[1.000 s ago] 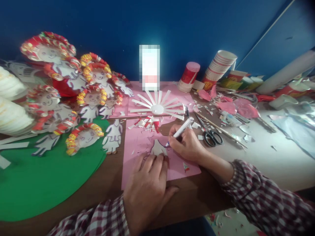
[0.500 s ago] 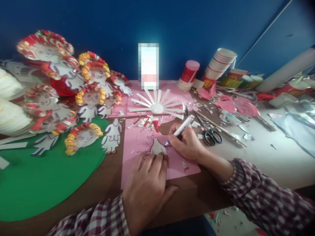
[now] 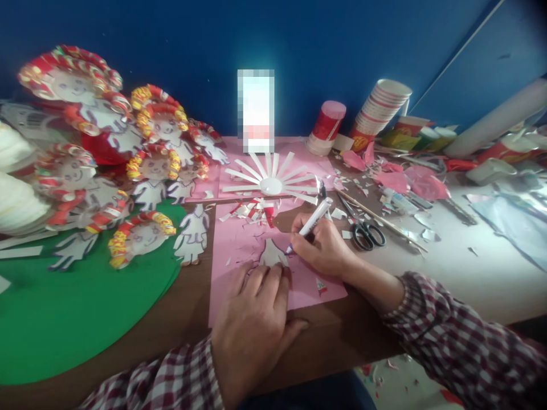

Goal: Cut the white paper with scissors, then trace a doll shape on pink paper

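A white paper cutout (image 3: 272, 253) with dark purple edging lies on a pink sheet (image 3: 226, 285). My left hand (image 3: 258, 310) rests flat over the lower part of the cutout, fingers stretched out and covering much of it. In my right hand (image 3: 322, 247) is a white marker (image 3: 315, 217), pinched near its writing end. Its purple tip sits at the right edge of the cutout. Purple stroke marks show on the pink sheet left of the cutout. Another outlined figure cutout (image 3: 192, 234) lies farther left, at the edge of the green board.
Paper dolls with rolled-paper hair (image 3: 143, 239) crowd the left, some on a green board (image 3: 85, 319). A cut, splayed paper cup (image 3: 270, 185) lies ahead. Black-handled scissors (image 3: 367, 235), a thin stick (image 3: 380, 219) and scraps lie right, with stacked cups (image 3: 380, 111) behind.
The view has shifted slightly. The marker leans a little differently in my right hand, its tip still at the cutout's right edge. My left hand stays on the cutout.
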`<state>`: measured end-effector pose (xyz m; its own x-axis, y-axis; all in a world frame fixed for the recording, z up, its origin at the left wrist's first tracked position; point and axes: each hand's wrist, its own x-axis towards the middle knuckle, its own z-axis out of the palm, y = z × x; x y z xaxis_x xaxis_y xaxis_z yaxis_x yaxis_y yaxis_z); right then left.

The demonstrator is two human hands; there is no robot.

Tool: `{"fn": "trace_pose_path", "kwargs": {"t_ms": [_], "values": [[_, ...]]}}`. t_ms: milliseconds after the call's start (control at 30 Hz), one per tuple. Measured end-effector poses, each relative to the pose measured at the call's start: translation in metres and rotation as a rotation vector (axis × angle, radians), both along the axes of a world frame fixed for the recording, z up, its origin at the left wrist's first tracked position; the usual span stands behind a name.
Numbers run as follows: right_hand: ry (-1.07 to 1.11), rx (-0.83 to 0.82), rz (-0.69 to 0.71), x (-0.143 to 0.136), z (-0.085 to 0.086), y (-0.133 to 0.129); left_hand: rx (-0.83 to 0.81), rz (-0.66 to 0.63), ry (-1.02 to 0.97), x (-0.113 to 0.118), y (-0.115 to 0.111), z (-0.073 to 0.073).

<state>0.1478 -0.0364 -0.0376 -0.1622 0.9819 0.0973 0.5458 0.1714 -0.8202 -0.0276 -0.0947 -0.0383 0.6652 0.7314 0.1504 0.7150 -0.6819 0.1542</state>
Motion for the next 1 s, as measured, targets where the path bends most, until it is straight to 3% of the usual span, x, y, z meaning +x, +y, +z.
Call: {"fn": "trace_pose_path", "kwargs": {"t_ms": [633, 1000], "values": [[-0.017, -0.013, 0.042, 0.0, 0.0016, -0.0007, -0.005, 0.001, 0.009, 0.0006, 0.0007, 0.0], [0.254, -0.06, -0.003, 0.008, 0.0011, 0.0042, 0.037, -0.006, -0.011, -0.0004, -0.0008, 0.0003]]}}
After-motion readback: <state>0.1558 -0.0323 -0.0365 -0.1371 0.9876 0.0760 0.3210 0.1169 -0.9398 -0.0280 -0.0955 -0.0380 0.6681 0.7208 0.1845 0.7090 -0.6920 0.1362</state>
